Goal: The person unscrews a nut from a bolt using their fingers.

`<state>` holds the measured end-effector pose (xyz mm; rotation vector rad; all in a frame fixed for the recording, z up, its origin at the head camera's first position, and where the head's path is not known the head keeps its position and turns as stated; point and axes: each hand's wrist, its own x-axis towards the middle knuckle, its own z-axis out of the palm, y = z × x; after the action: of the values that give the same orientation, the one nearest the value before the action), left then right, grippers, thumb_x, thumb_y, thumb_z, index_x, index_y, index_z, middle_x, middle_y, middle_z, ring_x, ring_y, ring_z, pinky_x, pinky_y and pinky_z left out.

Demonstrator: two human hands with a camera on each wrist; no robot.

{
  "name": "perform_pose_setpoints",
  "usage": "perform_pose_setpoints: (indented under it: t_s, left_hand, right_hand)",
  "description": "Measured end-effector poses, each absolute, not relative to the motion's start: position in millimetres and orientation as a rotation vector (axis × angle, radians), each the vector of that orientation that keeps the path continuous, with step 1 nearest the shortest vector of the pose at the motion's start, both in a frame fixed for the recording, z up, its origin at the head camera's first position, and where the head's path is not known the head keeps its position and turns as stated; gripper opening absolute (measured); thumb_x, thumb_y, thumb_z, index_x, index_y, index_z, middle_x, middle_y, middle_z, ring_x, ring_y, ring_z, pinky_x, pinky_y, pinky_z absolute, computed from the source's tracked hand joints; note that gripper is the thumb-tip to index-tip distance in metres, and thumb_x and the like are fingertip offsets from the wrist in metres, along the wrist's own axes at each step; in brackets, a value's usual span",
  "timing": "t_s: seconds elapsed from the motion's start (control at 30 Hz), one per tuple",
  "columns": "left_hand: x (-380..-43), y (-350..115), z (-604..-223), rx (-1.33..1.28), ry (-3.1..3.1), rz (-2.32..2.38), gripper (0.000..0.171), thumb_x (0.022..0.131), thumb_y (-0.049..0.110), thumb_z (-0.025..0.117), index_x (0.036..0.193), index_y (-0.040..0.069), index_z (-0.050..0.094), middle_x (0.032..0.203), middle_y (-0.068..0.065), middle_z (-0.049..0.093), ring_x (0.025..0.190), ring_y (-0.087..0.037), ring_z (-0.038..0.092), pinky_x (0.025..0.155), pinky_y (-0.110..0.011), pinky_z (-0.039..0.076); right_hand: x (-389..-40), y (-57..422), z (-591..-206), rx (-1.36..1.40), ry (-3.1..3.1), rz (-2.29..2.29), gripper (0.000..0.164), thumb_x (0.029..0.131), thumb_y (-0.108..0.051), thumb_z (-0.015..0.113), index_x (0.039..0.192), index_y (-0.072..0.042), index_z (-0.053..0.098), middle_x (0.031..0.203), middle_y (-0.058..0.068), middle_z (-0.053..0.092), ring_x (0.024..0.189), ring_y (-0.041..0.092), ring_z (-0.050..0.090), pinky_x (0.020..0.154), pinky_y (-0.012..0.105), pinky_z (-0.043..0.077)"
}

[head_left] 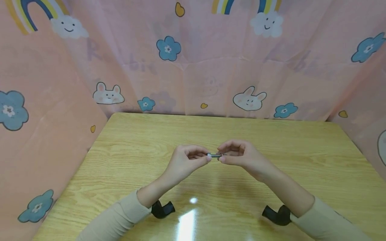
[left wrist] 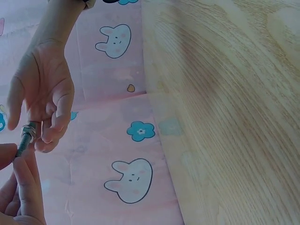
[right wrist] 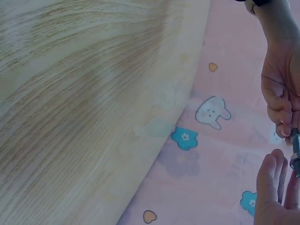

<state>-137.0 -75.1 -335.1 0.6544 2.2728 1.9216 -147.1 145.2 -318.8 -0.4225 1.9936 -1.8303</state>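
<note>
A small metal bolt (head_left: 214,155) is held up above the table, lying roughly level between the two hands. My left hand (head_left: 184,164) pinches one end of it between thumb and fingertips. On its other end sits a metal nut (left wrist: 29,132), perhaps with a washer, though the detail is small. My right hand (head_left: 245,159) is at that nut end. One digit touches the nut in the left wrist view, while the other fingers stand apart from it. In the right wrist view, the nut (right wrist: 295,161) shows beside my right fingers, partly cut off by the frame.
A wood-grain table (head_left: 135,140) spreads beneath both hands. Pink patterned cloth (head_left: 205,77) hangs behind it and at its sides. Black curved pieces, one at the left wrist (head_left: 163,210) and one at the right wrist (head_left: 276,215), stick out near the sleeves.
</note>
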Motion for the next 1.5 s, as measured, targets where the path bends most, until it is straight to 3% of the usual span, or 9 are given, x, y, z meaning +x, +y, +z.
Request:
perform_pose_setpoints:
  t_s: [0.2, 0.4, 0.67, 0.8, 0.97, 1.13, 1.33, 1.5]
  left_hand:
    - [-137.0, -75.4, -335.0, 0.641, 2.274, 1.924, 0.018, 0.085, 0.016, 0.069, 0.097, 0.003, 0.07, 0.088, -0.007, 0.07, 0.075, -0.017, 0.066, 0.068, -0.031, 0.054]
    - [-136.3, -75.9, -334.1, 0.642, 2.266, 1.93, 0.019, 0.085, 0.017, 0.069, 0.098, 0.003, 0.07, 0.089, -0.007, 0.07, 0.075, -0.017, 0.066, 0.068, -0.032, 0.054]
    - [-135.7, -75.7, -334.2, 0.63, 2.276, 1.931, 0.018, 0.085, 0.016, 0.069, 0.098, 0.003, 0.07, 0.089, -0.008, 0.07, 0.077, -0.023, 0.066, 0.068, -0.031, 0.054]
    - [-135.5, -75.3, -333.7, 0.625, 2.269, 1.933, 0.018, 0.085, 0.015, 0.069, 0.098, 0.003, 0.07, 0.089, -0.008, 0.07, 0.078, -0.026, 0.066, 0.068, -0.031, 0.054]
    - [-136.0, -74.8, -333.9, 0.625, 2.274, 1.928, 0.017, 0.085, 0.015, 0.069, 0.097, 0.002, 0.07, 0.088, -0.008, 0.07, 0.077, -0.023, 0.066, 0.068, -0.031, 0.054]
    - [-136.4, -74.8, -335.6, 0.616, 2.282, 1.919, 0.018, 0.085, 0.016, 0.069, 0.097, 0.003, 0.07, 0.088, -0.007, 0.07, 0.076, -0.021, 0.066, 0.068, -0.031, 0.054]
    - [-135.9, -75.4, -335.1, 0.626, 2.268, 1.929, 0.018, 0.085, 0.014, 0.069, 0.097, 0.001, 0.07, 0.088, -0.008, 0.07, 0.077, -0.023, 0.066, 0.068, -0.03, 0.054]
    - [-136.0, -75.2, -334.8, 0.625, 2.279, 1.929, 0.017, 0.084, 0.014, 0.07, 0.096, 0.001, 0.07, 0.087, -0.009, 0.07, 0.074, -0.017, 0.066, 0.067, -0.03, 0.054]
  right_hand:
    - [-146.9, 142.7, -315.8, -0.361, 1.99, -1.82, 0.023, 0.094, -0.017, 0.057, 0.104, 0.003, 0.058, 0.089, 0.006, 0.064, 0.081, 0.017, 0.065, 0.079, 0.033, 0.053]
    - [-146.2, 144.6, -316.8, -0.394, 1.998, -1.841, 0.012, 0.087, -0.009, 0.065, 0.098, -0.007, 0.062, 0.093, 0.003, 0.064, 0.083, 0.014, 0.064, 0.082, 0.03, 0.051]
    - [-146.6, 142.7, -314.8, -0.355, 1.992, -1.826, 0.022, 0.093, -0.018, 0.059, 0.102, 0.003, 0.06, 0.088, 0.006, 0.065, 0.081, 0.017, 0.066, 0.079, 0.033, 0.053]
    - [-145.8, 144.0, -315.7, -0.375, 1.994, -1.829, 0.015, 0.088, -0.01, 0.064, 0.099, -0.001, 0.061, 0.089, 0.004, 0.065, 0.081, 0.015, 0.065, 0.08, 0.032, 0.052]
    - [-146.8, 144.8, -315.6, -0.392, 2.004, -1.834, 0.018, 0.088, -0.01, 0.064, 0.104, -0.002, 0.06, 0.095, 0.005, 0.063, 0.085, 0.015, 0.064, 0.082, 0.031, 0.051]
    - [-147.1, 143.3, -315.5, -0.367, 1.985, -1.828, 0.021, 0.093, -0.015, 0.059, 0.102, 0.003, 0.059, 0.089, 0.006, 0.065, 0.081, 0.016, 0.066, 0.079, 0.033, 0.053]
    - [-146.4, 145.1, -316.4, -0.41, 2.01, -1.833, 0.016, 0.087, -0.007, 0.065, 0.102, -0.003, 0.06, 0.095, 0.004, 0.064, 0.085, 0.015, 0.064, 0.082, 0.031, 0.051]
    - [-146.9, 143.0, -315.5, -0.383, 1.986, -1.832, 0.022, 0.093, -0.015, 0.059, 0.104, 0.004, 0.057, 0.091, 0.006, 0.063, 0.082, 0.016, 0.065, 0.08, 0.033, 0.053]
